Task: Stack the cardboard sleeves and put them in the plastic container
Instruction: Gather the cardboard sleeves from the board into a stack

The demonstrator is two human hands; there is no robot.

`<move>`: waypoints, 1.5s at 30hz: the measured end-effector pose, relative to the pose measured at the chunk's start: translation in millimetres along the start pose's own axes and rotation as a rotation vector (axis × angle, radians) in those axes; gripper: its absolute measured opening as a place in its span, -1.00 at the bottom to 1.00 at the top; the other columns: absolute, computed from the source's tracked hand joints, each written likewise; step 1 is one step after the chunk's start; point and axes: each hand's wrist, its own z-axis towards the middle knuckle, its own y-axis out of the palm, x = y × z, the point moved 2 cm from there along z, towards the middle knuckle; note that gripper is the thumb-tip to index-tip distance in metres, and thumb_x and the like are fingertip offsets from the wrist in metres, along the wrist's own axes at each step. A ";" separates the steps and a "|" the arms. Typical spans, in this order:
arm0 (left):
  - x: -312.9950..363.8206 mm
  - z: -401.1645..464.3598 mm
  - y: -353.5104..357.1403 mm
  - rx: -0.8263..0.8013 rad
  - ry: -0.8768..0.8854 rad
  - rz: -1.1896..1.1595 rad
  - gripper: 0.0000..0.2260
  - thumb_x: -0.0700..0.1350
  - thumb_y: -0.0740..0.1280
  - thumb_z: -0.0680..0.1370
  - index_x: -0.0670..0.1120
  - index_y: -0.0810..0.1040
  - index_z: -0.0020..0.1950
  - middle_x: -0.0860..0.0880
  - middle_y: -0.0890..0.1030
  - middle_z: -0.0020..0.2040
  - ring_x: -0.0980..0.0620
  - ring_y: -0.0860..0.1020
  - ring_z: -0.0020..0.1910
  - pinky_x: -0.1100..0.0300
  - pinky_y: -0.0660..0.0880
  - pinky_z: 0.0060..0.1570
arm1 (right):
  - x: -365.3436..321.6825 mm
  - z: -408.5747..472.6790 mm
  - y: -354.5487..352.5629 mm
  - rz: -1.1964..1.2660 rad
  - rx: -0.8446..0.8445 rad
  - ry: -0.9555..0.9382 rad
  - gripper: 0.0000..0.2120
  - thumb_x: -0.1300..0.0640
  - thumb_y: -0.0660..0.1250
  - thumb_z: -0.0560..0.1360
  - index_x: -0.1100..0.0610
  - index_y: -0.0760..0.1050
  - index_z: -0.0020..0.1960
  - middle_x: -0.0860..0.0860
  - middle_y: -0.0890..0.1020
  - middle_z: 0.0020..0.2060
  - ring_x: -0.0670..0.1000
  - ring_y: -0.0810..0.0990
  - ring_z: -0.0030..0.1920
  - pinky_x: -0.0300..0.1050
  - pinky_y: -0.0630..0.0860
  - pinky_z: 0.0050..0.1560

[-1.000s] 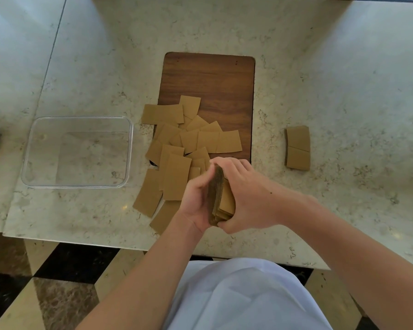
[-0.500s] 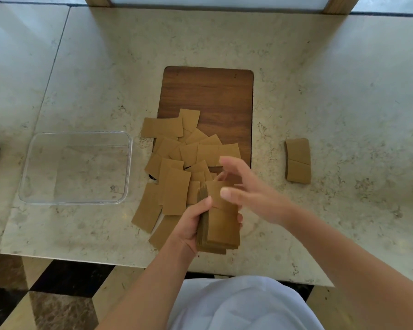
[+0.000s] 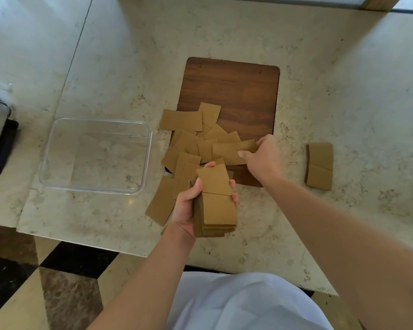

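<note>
My left hand (image 3: 188, 203) grips a thick stack of brown cardboard sleeves (image 3: 216, 201), held just above the marble counter near its front edge. Beyond it, several loose sleeves (image 3: 188, 144) lie scattered across the near end of a wooden board (image 3: 236, 91) and onto the counter. My right hand (image 3: 262, 156) pinches the right end of one loose sleeve (image 3: 231, 151) at the top of that pile. The clear plastic container (image 3: 96, 154) stands empty to the left of the pile. A separate sleeve (image 3: 320, 165) lies alone to the right.
The marble counter (image 3: 343, 91) ends close in front of me, with a checkered floor (image 3: 45, 282) below. A dark object with a clear bin (image 3: 0, 139) sits at the far left edge.
My right hand left the stack and reached forward to the loose pile, closing on one sleeve. My left hand now holds the stack alone, flat side up.
</note>
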 end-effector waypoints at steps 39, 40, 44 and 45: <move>24.6 -72.0 -32.3 0.164 0.177 0.007 -0.61 0.02 0.57 0.48 -0.05 0.60 0.24 -0.29 0.60 0.16 -0.25 0.63 -0.02 -0.13 0.62 0.03 | -52.1 -86.8 72.3 -0.564 -0.182 -0.454 -0.38 -0.28 0.51 0.35 0.08 0.43 0.21 0.06 0.43 0.18 0.14 0.37 0.22 0.09 0.33 0.24; 26.6 -73.9 -33.2 0.169 0.186 -0.002 -0.59 0.02 0.58 0.47 -0.05 0.59 0.25 -0.30 0.60 0.17 -0.25 0.63 -0.02 -0.13 0.62 0.03 | -52.8 -86.7 72.3 -0.541 -0.186 -0.429 -0.40 -0.26 0.54 0.34 0.08 0.42 0.16 0.05 0.44 0.15 0.14 0.38 0.21 0.08 0.33 0.23; 29.4 -77.7 -36.2 0.199 0.191 0.004 -0.56 -0.02 0.62 0.42 -0.05 0.59 0.24 -0.30 0.60 0.16 -0.24 0.63 -0.03 -0.11 0.62 0.03 | -49.3 -82.5 56.8 -0.443 -0.239 -0.404 -0.56 -0.24 0.50 0.40 0.01 0.38 0.01 -0.04 0.43 -0.02 0.10 0.35 0.13 0.05 0.28 0.08; 30.1 -78.2 -36.7 0.206 0.192 0.008 -0.56 -0.03 0.62 0.42 -0.06 0.59 0.24 -0.30 0.60 0.15 -0.24 0.63 -0.04 -0.11 0.62 0.02 | -48.6 -81.6 50.2 -0.420 -0.275 -0.409 -0.60 -0.23 0.47 0.44 -0.01 0.37 -0.03 -0.06 0.42 -0.06 0.07 0.34 0.08 0.00 0.28 0.00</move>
